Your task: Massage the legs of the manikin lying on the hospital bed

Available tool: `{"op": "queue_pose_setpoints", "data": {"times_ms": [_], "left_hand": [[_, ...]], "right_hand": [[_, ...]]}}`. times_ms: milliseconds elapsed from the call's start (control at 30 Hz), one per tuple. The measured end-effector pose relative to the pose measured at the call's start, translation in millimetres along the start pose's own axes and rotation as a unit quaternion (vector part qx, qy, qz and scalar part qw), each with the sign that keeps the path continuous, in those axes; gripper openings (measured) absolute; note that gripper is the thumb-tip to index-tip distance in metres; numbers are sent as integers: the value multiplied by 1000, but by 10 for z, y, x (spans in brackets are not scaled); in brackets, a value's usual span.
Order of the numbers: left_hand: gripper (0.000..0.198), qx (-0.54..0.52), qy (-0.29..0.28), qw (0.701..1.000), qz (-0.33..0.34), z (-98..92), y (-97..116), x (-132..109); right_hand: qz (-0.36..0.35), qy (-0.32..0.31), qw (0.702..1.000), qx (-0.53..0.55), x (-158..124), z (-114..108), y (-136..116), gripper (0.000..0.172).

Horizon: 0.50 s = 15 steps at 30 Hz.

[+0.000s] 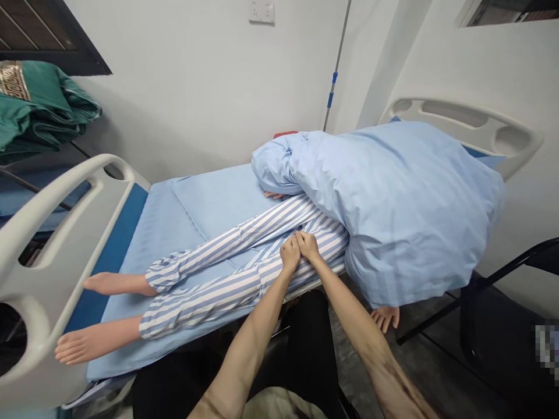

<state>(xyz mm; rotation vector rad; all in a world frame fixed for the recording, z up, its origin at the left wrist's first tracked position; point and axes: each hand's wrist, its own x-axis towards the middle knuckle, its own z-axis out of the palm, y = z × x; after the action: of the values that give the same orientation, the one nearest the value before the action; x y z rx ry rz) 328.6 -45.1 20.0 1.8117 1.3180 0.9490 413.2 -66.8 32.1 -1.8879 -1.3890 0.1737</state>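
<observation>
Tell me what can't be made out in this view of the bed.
- Head view: the blue-striped pyjama figure above the waist, covered by the puffy light-blue quilt.
- Head view: whether the left hand and right hand grip or only press the fabric; their backs hide it.
- Head view: right edge, a pixelated patch.

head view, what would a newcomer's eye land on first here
A figure in striped pyjamas lies along the hospital bed, its upper body buried under a bulky light blue quilt at the right, bare feet toward the footboard at the left. In the middle, the person's left hand and right hand rest side by side on the figure's near thigh.
</observation>
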Motion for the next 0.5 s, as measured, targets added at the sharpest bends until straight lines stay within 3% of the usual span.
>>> {"op": "queue_pose_setpoints", "data": {"times_ms": [133,333,500], "left_hand": [[38,-40,1,999,-1,-1,12,9],[37,-191,-23,980,-55,111,165,36],[37,-123,21,992,-22,243,198,-44]], "right_hand": [[13,14,999,37,-16,53,65,42],[45,58,984,161,-6,13,74,43],[46,38,978,201,-6,-8,84,44]]}}
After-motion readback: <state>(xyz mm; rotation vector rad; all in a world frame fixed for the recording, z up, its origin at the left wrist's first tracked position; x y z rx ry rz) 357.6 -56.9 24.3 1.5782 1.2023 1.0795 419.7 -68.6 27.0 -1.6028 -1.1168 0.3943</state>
